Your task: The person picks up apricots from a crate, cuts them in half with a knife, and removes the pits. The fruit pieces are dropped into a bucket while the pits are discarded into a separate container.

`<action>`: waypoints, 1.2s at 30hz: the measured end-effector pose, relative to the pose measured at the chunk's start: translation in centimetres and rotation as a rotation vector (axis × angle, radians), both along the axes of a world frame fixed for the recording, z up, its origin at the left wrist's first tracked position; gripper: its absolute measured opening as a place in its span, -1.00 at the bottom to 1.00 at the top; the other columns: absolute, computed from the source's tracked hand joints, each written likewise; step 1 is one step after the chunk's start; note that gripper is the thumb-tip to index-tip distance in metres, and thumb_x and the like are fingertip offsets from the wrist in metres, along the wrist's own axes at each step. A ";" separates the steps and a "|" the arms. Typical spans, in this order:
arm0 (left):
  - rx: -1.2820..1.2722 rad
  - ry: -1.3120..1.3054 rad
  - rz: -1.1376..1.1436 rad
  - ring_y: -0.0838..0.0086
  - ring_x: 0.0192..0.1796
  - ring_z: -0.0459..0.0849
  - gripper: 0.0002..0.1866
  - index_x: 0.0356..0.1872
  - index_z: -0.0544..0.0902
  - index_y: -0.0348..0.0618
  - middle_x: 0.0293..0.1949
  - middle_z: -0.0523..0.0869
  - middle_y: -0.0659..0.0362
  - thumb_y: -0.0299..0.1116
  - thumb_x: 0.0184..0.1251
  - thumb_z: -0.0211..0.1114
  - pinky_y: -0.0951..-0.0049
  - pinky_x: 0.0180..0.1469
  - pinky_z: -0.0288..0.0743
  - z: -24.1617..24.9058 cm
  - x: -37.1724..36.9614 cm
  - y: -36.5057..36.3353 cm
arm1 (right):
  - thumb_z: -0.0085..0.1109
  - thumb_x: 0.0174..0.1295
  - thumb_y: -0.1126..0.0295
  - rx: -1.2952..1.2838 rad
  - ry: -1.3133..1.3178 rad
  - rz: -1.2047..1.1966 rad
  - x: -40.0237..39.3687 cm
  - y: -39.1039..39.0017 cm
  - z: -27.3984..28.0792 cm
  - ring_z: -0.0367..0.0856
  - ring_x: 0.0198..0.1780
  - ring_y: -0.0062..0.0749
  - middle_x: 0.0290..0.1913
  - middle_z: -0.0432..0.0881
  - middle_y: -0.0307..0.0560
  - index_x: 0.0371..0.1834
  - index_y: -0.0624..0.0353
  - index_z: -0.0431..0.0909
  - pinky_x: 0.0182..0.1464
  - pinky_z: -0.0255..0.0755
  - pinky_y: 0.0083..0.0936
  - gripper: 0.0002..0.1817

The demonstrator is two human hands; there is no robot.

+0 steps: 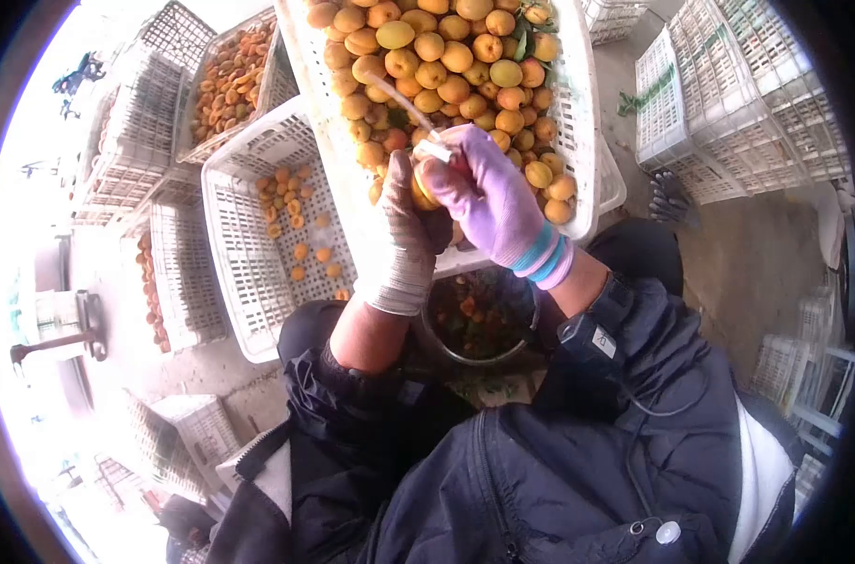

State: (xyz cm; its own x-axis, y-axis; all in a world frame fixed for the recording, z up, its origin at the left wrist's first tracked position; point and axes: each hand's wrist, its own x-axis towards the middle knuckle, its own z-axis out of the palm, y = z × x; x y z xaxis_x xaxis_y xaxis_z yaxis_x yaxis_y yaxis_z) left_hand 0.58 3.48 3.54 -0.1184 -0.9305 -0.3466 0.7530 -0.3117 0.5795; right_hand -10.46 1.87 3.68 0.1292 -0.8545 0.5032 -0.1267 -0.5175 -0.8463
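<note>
My left hand (pixel 404 235), in a stained white glove, is closed around an apricot (pixel 422 195). Against it, my right hand (pixel 493 193) in a purple glove with a blue cuff is closed on a slim knife (pixel 434 148). A thin pale strip, apparently its blade, points up and left; the grip is mostly hidden by the fingers. Both hands are over the near end of a white crate (pixel 582 122) heaped with whole apricots (pixel 455 58). Below them stands a metal bowl (pixel 479 359) containing dark, wet-looking scraps and orange bits.
Left of the heaped crate, a lower white basket (pixel 249 324) holds several halved apricots (pixel 286 197). Another crate of orange halves (pixel 232 80) stands behind it. Stacked white crates (pixel 728 85) rise at the right, with a dark glove (pixel 670 197) on the floor beside them.
</note>
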 end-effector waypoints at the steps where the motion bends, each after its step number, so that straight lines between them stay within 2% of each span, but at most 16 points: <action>1: 0.022 0.018 -0.015 0.24 0.07 0.66 -0.35 0.21 0.47 -0.25 0.10 0.63 0.00 0.18 0.44 0.10 0.25 0.22 0.53 0.6 -0.1 0.0 | 0.25 0.37 0.29 0.244 -0.132 0.049 -0.3 0.1 -0.2 0.55 -0.19 -0.53 -0.21 0.60 -0.20 -0.09 0.17 0.53 -0.14 0.48 -0.54 -0.78; 2: -0.035 0.017 -0.101 0.25 0.08 0.65 -0.32 0.22 0.47 -0.19 0.09 0.62 0.04 0.21 0.37 0.18 0.23 0.17 0.56 -0.4 0.8 -0.4 | 0.19 0.42 0.19 0.444 -0.431 0.174 -0.6 -0.2 -0.5 0.49 -0.14 -0.72 -0.16 0.61 -0.34 0.02 0.18 0.55 -0.13 0.47 -0.65 -0.70; 3: -0.092 0.014 -0.186 0.26 0.09 0.65 -0.29 0.24 0.46 -0.13 0.09 0.61 0.08 0.24 0.30 0.26 0.21 0.12 0.59 -1.4 1.7 -0.8 | 0.16 0.43 0.13 0.730 -0.439 0.185 -1.6 0.3 1.6 0.51 -0.11 -0.72 -0.11 0.60 -0.38 0.10 0.17 0.55 -0.10 0.48 -0.67 -0.63; 4: -0.130 -0.034 -0.143 0.39 -0.03 0.68 -0.33 0.18 0.50 -0.11 -0.01 0.65 0.16 0.24 0.30 0.26 0.40 -0.07 0.64 -0.5 1.2 -0.7 | 0.16 0.43 0.10 0.726 -0.431 0.187 -1.6 0.3 1.6 0.51 -0.12 -0.71 -0.10 0.60 -0.38 0.11 0.17 0.55 -0.08 0.48 -0.66 -0.61; 5: -0.129 -0.033 -0.137 0.39 -0.03 0.68 -0.33 0.18 0.50 -0.11 -0.01 0.65 0.16 0.24 0.30 0.26 0.40 -0.07 0.64 0.1 1.0 -0.5 | 0.17 0.42 0.07 0.722 -0.424 0.189 -1.6 0.3 1.5 0.52 -0.12 -0.71 -0.09 0.60 -0.38 0.12 0.17 0.55 -0.06 0.48 -0.65 -0.58; 7: -0.156 -0.165 -0.112 0.55 -0.20 0.67 -0.38 0.13 0.52 -0.06 -0.12 0.65 0.25 0.23 0.30 0.26 0.60 -0.34 0.56 0.8 1.0 -0.4 | 0.18 0.40 0.05 0.648 -0.362 0.220 -1.5 0.2 1.1 0.54 -0.10 -0.68 -0.08 0.61 -0.34 0.13 0.17 0.54 -0.03 0.48 -0.63 -0.55; 8: -0.091 -0.275 -0.147 0.68 -0.42 0.59 -0.42 0.09 0.54 -0.01 -0.27 0.63 0.32 0.24 0.30 0.25 0.71 -0.57 0.33 0.6 1.5 -0.4 | 0.20 0.39 0.03 0.571 -0.301 0.243 -1.5 0.1 0.8 0.55 -0.08 -0.65 -0.07 0.62 -0.31 0.15 0.17 0.54 0.00 0.49 -0.61 -0.53; 12: -0.078 -0.456 -0.136 0.72 -0.59 0.48 -0.48 0.03 0.55 0.03 -0.39 0.61 0.35 0.22 0.31 0.23 0.70 -0.67 0.19 -0.4 2.0 -1.2 | 0.28 0.31 0.01 0.264 0.007 0.128 -1.3 0.1 0.1 0.59 -0.02 -0.53 -0.03 0.65 -0.11 0.18 0.18 0.52 0.07 0.48 -0.57 -0.46; 15: -0.125 -0.476 -0.081 0.69 -0.61 0.48 -0.50 0.05 0.55 0.00 -0.41 0.61 0.34 0.17 0.34 0.20 0.67 -0.68 0.20 -0.3 1.8 -0.6 | 0.31 0.29 0.03 0.379 -0.037 0.210 -2.0 0.1 1.5 0.60 -0.04 -0.51 -0.04 0.66 -0.10 0.17 0.18 0.53 0.06 0.49 -0.56 -0.47; 17: -0.025 -0.213 -0.043 0.49 -0.34 0.66 -0.44 0.15 0.52 -0.12 -0.20 0.68 0.15 0.14 0.40 0.15 0.50 -0.45 0.54 -2.1 2.2 -1.1 | 0.30 0.32 0.09 0.365 -0.005 0.181 -2.4 0.0 1.5 0.58 -0.07 -0.59 -0.07 0.65 -0.20 0.17 0.17 0.54 0.03 0.50 -0.61 -0.52; 19: -0.155 0.021 -0.177 0.41 -0.24 0.70 -0.39 0.17 0.52 -0.14 -0.18 0.70 0.06 0.19 0.39 0.12 0.44 -0.31 0.62 -2.1 3.4 -1.6 | 0.25 0.36 0.15 0.543 -0.275 0.320 -2.7 -0.1 1.9 0.55 -0.11 -0.70 -0.13 0.62 -0.32 0.17 0.18 0.54 -0.03 0.49 -0.69 -0.57; 26: -0.060 -0.207 -0.092 0.46 -0.51 0.62 -0.35 -0.03 0.61 -0.13 -0.45 0.68 0.16 0.33 0.37 0.04 0.53 -0.52 0.46 0.3 2.5 -0.3 | 0.17 0.43 0.20 0.550 -0.302 0.351 -3.5 -0.2 1.5 0.52 -0.15 -0.75 -0.16 0.62 -0.35 0.17 0.22 0.54 -0.04 0.46 -0.72 -0.61; 29: -0.103 -0.421 -0.288 0.51 -0.58 0.58 -0.38 -0.13 0.60 -0.09 -0.48 0.64 0.19 0.32 0.44 -0.04 0.58 -0.59 0.38 0.0 2.7 -0.2 | 0.19 0.42 0.24 0.479 -0.250 0.321 -3.3 0.1 2.1 0.54 -0.12 -0.72 -0.15 0.65 -0.31 0.14 0.24 0.54 0.02 0.44 -0.71 -0.64; 31: -0.198 -0.458 -0.384 0.53 -0.63 0.52 -0.40 -0.12 0.61 -0.09 -0.51 0.60 0.22 0.29 0.45 -0.02 0.60 -0.62 0.30 0.4 2.7 0.0 | 0.20 0.41 0.30 0.437 -0.167 0.257 -3.0 0.3 2.0 0.54 -0.09 -0.70 -0.13 0.67 -0.27 0.11 0.24 0.54 0.04 0.45 -0.66 -0.68; 33: -0.137 -0.469 -0.340 0.57 -0.59 0.45 -0.43 -0.34 0.62 -0.12 -0.59 0.53 0.26 0.25 0.44 0.08 0.58 -0.56 0.27 1.5 2.1 0.3 | 0.23 0.39 0.28 0.399 -0.120 0.232 -2.7 0.6 1.5 0.55 -0.10 -0.67 -0.13 0.68 -0.24 0.09 0.23 0.55 0.04 0.46 -0.61 -0.68; 36: -0.133 -0.398 -0.440 0.60 -0.58 0.44 -0.46 -0.37 0.62 -0.11 -0.58 0.53 0.29 0.23 0.40 0.15 0.59 -0.54 0.26 1.2 2.9 -0.1 | 0.27 0.36 0.25 0.346 -0.022 0.141 -2.6 0.6 1.0 0.53 -0.13 -0.66 -0.16 0.67 -0.22 0.06 0.24 0.57 0.00 0.46 -0.62 -0.66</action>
